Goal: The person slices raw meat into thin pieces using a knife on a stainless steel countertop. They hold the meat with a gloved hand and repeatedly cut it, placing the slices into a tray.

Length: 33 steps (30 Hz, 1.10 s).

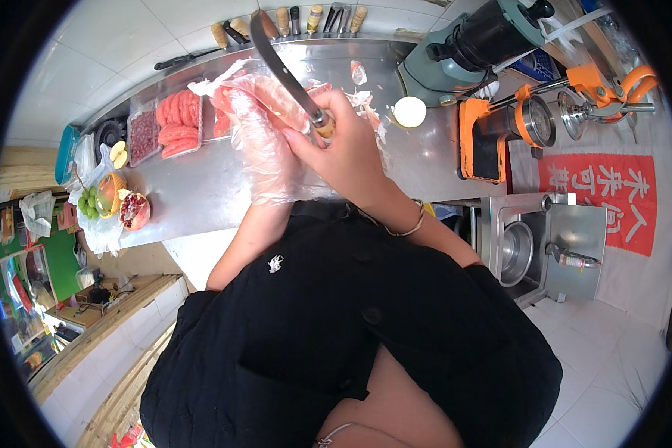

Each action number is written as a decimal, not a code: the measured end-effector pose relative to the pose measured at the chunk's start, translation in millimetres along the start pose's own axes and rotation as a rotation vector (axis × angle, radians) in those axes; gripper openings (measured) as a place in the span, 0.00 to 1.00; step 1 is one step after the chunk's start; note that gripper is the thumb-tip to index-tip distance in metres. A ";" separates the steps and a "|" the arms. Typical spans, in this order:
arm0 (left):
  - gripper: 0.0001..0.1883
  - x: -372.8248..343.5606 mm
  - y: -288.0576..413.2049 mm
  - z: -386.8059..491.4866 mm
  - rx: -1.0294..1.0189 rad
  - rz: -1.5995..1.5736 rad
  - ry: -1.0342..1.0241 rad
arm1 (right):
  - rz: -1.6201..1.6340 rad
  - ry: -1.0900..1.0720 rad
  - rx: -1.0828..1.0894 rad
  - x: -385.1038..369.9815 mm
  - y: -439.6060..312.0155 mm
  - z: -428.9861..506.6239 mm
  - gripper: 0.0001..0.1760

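Observation:
My left hand [263,159], in a clear plastic glove, grips a chunk of red-fleshed citrus [283,102], likely pomelo, with pale membrane on it. My right hand [351,143] is bare and closed around the wooden handle of a knife [284,73]. The dark, slightly curved blade points up and to the left, passing over the fruit; whether it touches cannot be told. Peeled red segments fill a clear tray [200,130] left of the glove. More red flesh [222,124] shows partly behind the glove. Torn membrane scraps [365,103] lie right of the knife.
Everything rests on a steel counter [201,193]. At left are a tray of pomegranate seeds [144,134], green grapes [88,203], a mango [110,196] and an opened pomegranate [135,211]. A juicer [442,61], an orange hand press [481,145] and a sink [512,246] stand right. Several knife handles [283,21] line the back.

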<state>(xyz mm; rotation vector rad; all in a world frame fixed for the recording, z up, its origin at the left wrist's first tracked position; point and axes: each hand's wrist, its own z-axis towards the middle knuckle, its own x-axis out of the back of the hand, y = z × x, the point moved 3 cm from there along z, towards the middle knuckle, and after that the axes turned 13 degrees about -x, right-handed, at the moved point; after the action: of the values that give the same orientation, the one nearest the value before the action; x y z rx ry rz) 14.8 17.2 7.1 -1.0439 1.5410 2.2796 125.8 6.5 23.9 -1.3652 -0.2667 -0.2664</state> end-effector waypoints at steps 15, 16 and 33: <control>0.19 31.1 -15.0 12.0 -0.266 0.293 -0.098 | -0.030 -0.178 -0.044 17.5 25.6 1.4 0.10; 0.20 31.4 -15.8 11.7 -0.136 0.279 -0.097 | -0.007 -0.203 -0.123 24.1 28.5 3.2 0.09; 0.26 19.2 32.2 -1.8 0.572 0.213 -0.745 | -0.317 -0.250 0.205 107.8 -8.5 35.8 0.14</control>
<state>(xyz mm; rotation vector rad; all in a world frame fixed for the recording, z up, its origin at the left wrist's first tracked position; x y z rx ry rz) -15.2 -2.5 17.8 0.1178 1.7970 1.8017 223.1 36.7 74.8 -1.1489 -0.7045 -0.3220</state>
